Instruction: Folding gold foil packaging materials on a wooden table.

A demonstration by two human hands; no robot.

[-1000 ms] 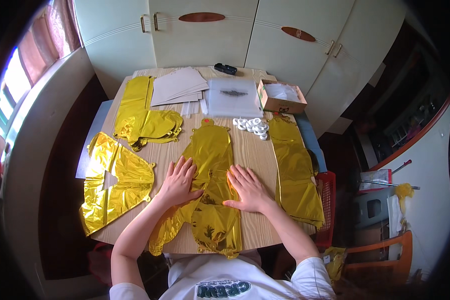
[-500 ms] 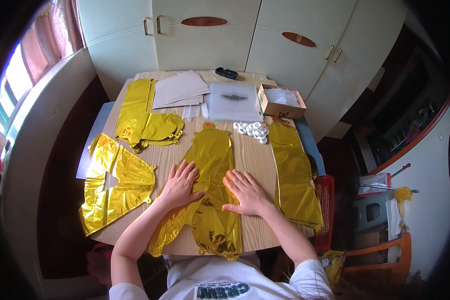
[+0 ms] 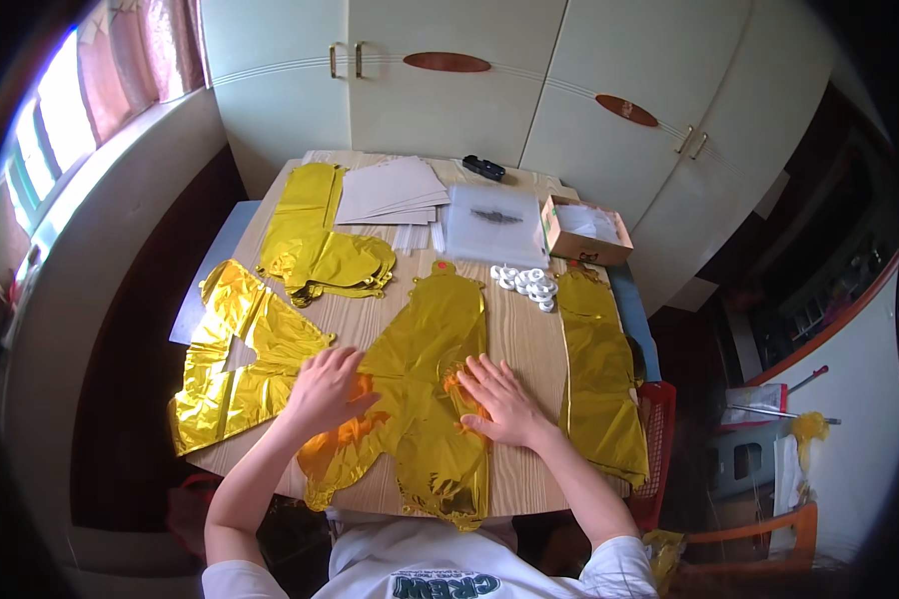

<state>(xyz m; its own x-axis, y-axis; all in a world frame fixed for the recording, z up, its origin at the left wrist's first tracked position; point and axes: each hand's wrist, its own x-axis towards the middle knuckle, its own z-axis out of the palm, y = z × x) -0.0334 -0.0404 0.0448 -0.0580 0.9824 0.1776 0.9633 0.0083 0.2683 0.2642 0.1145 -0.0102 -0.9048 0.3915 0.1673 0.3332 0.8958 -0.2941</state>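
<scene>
A flat gold foil balloon [image 3: 425,349], uninflated and with a red dot on its top tab, lies in front of me on the wooden table. Over its lower left part is my left hand [image 3: 327,392], fingers stretched out; whether it touches the foil I cannot tell. On the balloon's right edge rests my right hand [image 3: 506,401], palm down with fingers spread. To the left lies a shiny triangular gold foil balloon [image 3: 280,334] with a hole in its middle. A long gold foil balloon [image 3: 599,369] lies along the right side.
At the back left are L-shaped gold foil balloons [image 3: 305,225], beside grey cardboard sheets [image 3: 395,190]. Clear plastic bags [image 3: 494,235], a carton [image 3: 589,245], white ribbon rolls [image 3: 526,285] and a black object [image 3: 483,167] sit farther right. A red plastic basket [image 3: 655,449] stands beside the table.
My left hand has moved left, off the balloon's middle toward its lower left part. My right hand stays at the right edge. The whole view has shifted slightly.
</scene>
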